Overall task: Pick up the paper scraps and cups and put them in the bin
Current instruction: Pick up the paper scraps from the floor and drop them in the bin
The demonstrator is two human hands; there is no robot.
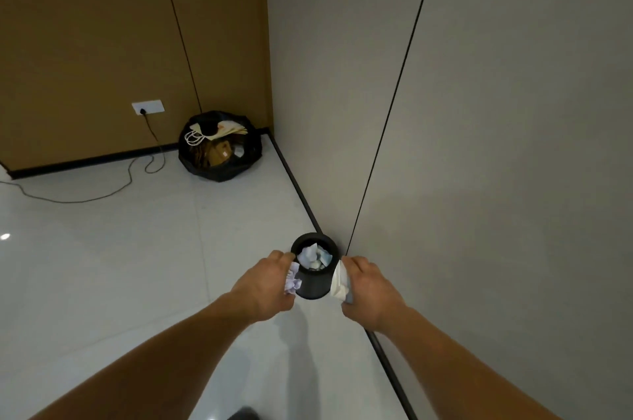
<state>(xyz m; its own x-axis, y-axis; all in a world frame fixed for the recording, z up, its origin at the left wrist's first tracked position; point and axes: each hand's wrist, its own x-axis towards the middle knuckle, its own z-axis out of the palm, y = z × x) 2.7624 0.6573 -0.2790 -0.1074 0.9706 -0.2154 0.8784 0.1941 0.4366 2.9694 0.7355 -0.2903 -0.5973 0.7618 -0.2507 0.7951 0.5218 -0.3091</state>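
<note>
Head view: left hand (263, 286) grips crumpled paper (293, 280), right hand (368, 289) grips a white cup (339, 282); the bin (313, 286) stands upright between them, equally near, mouth up.

Small black round bin (310, 286), upright on the floor close to the wall, open top, crumpled pale paper (312, 256) inside, crumpled scrap (293, 280) in left hand (263, 286) just beside its left, white cup (339, 281) in right hand (368, 293) just beside its right

Brown wall (85, 42), grey panelled wall (496, 111), glossy white floor (120, 265), black skirting (299, 191).
</note>
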